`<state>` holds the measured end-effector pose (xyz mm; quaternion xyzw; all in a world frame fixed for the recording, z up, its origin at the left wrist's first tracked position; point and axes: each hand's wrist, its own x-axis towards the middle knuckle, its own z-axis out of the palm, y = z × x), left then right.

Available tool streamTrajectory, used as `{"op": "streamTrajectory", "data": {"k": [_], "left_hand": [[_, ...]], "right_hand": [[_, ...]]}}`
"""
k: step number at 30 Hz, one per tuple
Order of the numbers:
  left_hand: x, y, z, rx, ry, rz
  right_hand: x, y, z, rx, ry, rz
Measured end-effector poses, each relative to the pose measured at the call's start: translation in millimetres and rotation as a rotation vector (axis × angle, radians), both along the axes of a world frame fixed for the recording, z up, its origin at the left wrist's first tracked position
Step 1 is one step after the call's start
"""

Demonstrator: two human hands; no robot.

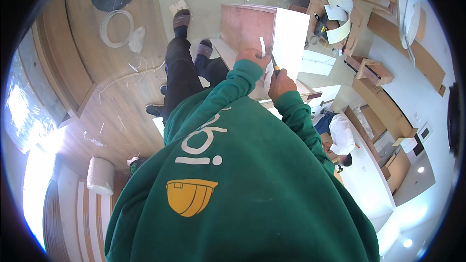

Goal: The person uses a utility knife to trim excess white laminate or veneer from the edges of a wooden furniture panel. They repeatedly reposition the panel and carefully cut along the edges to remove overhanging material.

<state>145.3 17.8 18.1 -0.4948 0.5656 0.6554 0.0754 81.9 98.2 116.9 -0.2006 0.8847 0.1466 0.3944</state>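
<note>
Hands are both up at the near edge of a white panel (290,39), which stands upright against a reddish-brown plywood box (246,25) resting on a pale board across the person's knees. The left hand (252,57) is curled over the panel's lower left corner, fingers pressed together, next to a thin white strip (262,46) of edging that sticks up there; can't really tell if it's pinching the strip or just bracing the panel. The right hand (281,83) is closed around a small utility knife (274,64) with a yellow and black handle, tip pointing up at the panel's bottom edge. The blade itself is way too small to make out. Most of the lower view is swallowed by the green sweatshirt (233,179), so the lap and the board's near end are hidden. Further off, curled white edging strips (340,12) lie on wooden boards, and another person in a white shirt (342,133) crouches at right, partly cut off by the sleeve.
</note>
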Motion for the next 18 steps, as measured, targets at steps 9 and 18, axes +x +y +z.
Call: {"op": "streamTrajectory", "data": {"k": [9, 18], "left_hand": [[-4.2, 8.3, -6.4, 0.029, -0.043, 0.072], [-9.4, 9.2, -12.3, 0.215, -0.065, 0.144]], "right_hand": [[-3.5, -4.7, -9.4, 0.015, -0.008, -0.005], [-4.8, -0.4, -14.0, -0.073, 0.013, 0.044]]}}
